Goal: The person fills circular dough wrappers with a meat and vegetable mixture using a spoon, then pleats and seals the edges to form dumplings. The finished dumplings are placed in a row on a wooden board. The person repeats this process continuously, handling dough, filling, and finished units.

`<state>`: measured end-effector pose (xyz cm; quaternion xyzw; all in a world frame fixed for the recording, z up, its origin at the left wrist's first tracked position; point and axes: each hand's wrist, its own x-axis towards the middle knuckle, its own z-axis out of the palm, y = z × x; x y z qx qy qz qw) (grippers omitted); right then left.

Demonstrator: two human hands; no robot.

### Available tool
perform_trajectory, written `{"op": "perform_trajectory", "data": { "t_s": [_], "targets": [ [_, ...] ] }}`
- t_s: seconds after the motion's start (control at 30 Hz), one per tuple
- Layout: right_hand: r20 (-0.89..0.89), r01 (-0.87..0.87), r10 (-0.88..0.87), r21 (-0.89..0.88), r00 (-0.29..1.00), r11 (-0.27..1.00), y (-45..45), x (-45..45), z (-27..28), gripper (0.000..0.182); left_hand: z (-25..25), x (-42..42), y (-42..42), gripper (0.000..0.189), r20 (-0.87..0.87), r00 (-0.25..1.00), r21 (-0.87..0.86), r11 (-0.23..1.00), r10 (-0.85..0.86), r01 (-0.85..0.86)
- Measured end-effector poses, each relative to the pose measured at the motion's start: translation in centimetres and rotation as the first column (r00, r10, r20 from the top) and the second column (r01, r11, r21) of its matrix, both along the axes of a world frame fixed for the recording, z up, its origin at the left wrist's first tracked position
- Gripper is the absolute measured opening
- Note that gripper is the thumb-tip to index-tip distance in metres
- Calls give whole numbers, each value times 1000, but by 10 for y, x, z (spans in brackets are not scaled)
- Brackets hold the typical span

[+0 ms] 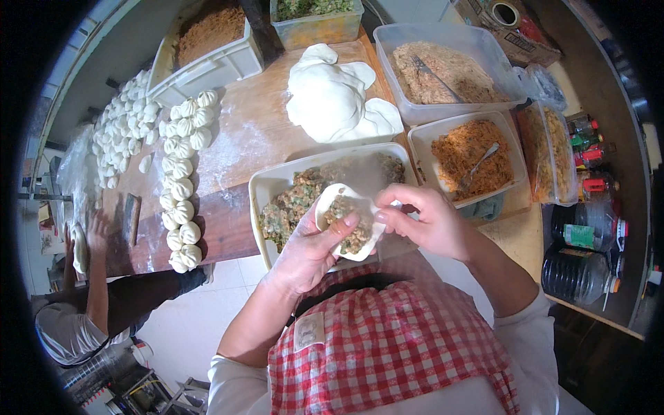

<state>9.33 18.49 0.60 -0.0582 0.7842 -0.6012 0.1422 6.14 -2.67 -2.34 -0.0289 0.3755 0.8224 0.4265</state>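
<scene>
A round white dough wrapper with brown and green filling on it lies in my left hand, whose thumb presses on the filling. The fingertips of my right hand pinch the wrapper's right edge. Both hands are over the near side of a white plastic tub of meat-and-greens filling. Behind the tub lies a pile of flat dough wrappers. Pleated buns stand in a long double row to the left on the floured wooden board.
Tubs of orange filling and pale filling, each with a fork, stand right. A crate and a greens tub stand behind. At far left, a co-worker's arm is beside small dough pieces. Bottles line the right.
</scene>
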Motion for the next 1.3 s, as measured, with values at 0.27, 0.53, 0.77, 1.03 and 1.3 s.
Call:
{"op": "perform_trajectory", "data": {
  "t_s": [0.27, 0.53, 0.77, 1.03, 1.3],
  "targets": [
    [-188, 26, -19, 37, 982, 999, 2, -7, -3, 14, 4, 1, 8, 46, -146, 988, -66, 997, -44, 34],
    [-308, 7, 68, 235, 949, 972, 2, -11, 9, 11, -18, -6, 7, 45, -496, 831, -318, 943, -252, 97],
    [-210, -125, 204, 337, 956, 933, 4, -17, 22, 11, 7, -21, 9, 48, -34, 931, -193, 916, -364, 351],
    [-321, -65, 220, 431, 921, 900, 15, -17, 24, 14, 3, -5, 13, 47, -76, 986, -36, 988, -151, 149],
    [-393, -168, 368, 458, 842, 873, 0, -49, 21, 11, 16, -26, -1, 36, -75, 969, -181, 959, -236, 219]
  ]
}}
